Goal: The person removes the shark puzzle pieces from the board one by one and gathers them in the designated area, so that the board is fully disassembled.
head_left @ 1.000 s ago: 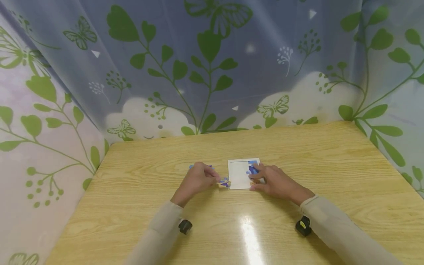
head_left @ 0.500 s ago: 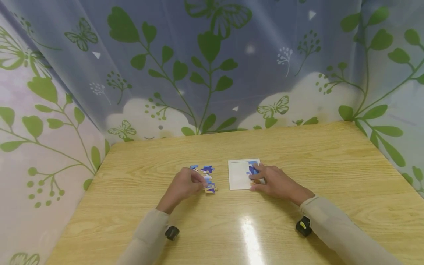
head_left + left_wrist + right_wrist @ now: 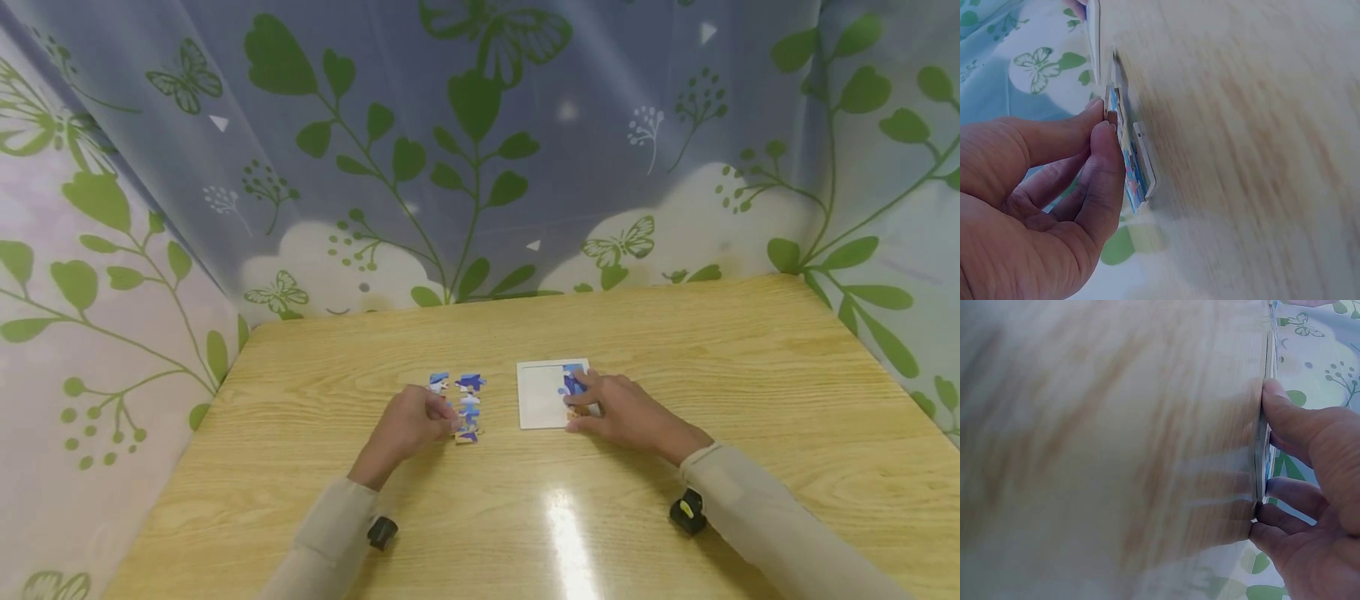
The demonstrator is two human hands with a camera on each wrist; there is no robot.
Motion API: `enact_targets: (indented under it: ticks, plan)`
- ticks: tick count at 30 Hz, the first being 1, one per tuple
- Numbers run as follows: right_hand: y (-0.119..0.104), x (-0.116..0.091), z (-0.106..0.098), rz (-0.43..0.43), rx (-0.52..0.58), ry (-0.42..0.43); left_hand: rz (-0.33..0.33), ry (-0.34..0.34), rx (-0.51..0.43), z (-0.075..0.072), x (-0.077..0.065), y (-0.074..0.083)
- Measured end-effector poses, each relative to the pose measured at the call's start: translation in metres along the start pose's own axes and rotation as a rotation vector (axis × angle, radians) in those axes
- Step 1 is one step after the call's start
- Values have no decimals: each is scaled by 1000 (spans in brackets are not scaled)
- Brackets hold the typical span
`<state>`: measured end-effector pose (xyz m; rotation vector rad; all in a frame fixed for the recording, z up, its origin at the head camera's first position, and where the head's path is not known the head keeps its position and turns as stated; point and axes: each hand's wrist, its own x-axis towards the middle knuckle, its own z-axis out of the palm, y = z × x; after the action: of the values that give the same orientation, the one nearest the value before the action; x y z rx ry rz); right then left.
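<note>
Wood-grained tabletop (image 3: 300,467) spans the lower frame under a leaf-printed curtain (image 3: 585,167). Just below centre, the left hand (image 3: 411,423) pinches a jigsaw piece (image 3: 467,437) between thumb and fingertip; loose jigsaw pieces (image 3: 470,382) lie just above. Right of centre, the right hand (image 3: 626,408), fingers curved and spread, grips the right side of a white puzzle tray (image 3: 540,396), touching the blue pieces (image 3: 573,379) inside.

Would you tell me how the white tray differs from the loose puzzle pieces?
The white tray is squarish with straight sides; the loose puzzle pieces have irregular outlines and mixed colours. The tray is larger than any loose piece. The right hand holds the tray, while the left hand pinches one of the pieces. Both look thin.
</note>
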<state>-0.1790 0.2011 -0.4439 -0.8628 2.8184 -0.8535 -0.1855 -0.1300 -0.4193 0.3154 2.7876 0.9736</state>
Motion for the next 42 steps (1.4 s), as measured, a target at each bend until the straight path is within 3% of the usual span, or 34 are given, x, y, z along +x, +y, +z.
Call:
enact_targets:
  ticks: [15,23,33,42]
  plan:
    - [-1,0,0,4,-5,6,42,40,33,5,2,-3]
    - [-1,1,1,-21,-1,16,57,20,33,5,4,2]
    - [0,2,1,-16,-3,6,103,-11,38,12,22,35]
    - [1,2,2,-23,-13,22,114,-40,3,33,47,70]
